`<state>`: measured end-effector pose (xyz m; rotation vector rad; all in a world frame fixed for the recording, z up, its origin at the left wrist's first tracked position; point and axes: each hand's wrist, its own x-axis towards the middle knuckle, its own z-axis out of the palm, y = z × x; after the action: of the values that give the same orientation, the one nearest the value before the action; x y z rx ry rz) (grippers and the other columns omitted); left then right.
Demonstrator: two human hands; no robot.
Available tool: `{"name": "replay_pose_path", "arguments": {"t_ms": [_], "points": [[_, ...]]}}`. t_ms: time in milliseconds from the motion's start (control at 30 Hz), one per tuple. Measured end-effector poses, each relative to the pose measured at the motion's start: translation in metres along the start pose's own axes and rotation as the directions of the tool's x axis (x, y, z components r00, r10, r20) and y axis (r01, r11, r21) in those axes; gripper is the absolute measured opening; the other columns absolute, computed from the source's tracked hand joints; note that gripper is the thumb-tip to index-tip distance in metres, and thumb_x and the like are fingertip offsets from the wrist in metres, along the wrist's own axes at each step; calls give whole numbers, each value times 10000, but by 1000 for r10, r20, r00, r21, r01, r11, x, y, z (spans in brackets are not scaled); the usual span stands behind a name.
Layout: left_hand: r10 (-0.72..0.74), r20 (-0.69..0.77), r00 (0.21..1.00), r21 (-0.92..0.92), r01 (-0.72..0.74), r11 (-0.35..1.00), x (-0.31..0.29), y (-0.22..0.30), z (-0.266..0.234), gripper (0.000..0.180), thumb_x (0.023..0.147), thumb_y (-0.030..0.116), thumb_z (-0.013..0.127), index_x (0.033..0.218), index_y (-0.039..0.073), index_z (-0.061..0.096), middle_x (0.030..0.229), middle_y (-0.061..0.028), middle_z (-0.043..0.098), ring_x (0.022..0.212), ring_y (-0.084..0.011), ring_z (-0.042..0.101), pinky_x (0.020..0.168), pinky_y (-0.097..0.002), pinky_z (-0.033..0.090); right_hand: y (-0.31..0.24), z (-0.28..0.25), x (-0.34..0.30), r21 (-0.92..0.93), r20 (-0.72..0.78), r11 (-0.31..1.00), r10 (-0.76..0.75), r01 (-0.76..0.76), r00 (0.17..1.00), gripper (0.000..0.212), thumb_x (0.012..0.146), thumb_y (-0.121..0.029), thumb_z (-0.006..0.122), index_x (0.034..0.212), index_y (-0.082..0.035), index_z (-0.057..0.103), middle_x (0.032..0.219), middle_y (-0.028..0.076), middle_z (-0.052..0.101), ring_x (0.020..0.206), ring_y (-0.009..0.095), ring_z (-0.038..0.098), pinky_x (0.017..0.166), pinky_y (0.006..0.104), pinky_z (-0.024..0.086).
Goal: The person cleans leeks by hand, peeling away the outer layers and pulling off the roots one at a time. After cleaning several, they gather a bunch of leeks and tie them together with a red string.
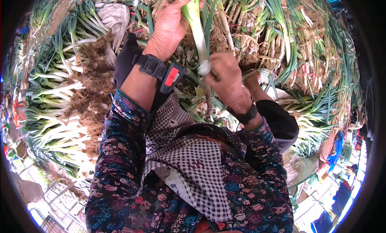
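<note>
My left hand (171, 25) is wrapped around a leek (197, 31) near its green leaves, at the top of the view. The leek's white shaft slants down toward my right hand (225, 78). That hand is closed, its fingers curled right beside the pale root end and smeared by motion. Something small and dark shows between those fingers, too blurred to name. Below the root end, a brownish strand (208, 99) hangs over loose leaf scraps.
Trimmed leeks (56, 124) lie in rows on the left, their brown roots (90, 96) facing inward. A pile of untrimmed leeks (305, 52) spreads across the far right. More leeks (309, 124) lie to the near right. A pale cloth sack (113, 21) rests at the far left.
</note>
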<state>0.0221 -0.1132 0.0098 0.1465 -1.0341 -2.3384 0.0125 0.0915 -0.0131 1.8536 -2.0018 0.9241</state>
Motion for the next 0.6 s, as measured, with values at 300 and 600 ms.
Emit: {"name": "replay_pose_path", "arguments": {"t_ms": [300,600], "points": [[-19,-211,977,-201,-24,979,-4,-1,8,242,961,234,512,1137,69,494,913,-98,599,797,-240,607,695,-365,535,14,15,10,940,253,-325,869,107,426,89,875,-108,560,913,-31,537,781,48,588,747,172,597,716,308,502],[102,-326,940,-161,-161,974,1,29,-7,297,985,357,449,950,72,521,714,-34,528,572,-142,472,514,-257,427,-6,18,-67,425,191,838,287,-342,939,245,722,40,630,901,-27,476,903,142,547,787,291,578,672,364,490]]}}
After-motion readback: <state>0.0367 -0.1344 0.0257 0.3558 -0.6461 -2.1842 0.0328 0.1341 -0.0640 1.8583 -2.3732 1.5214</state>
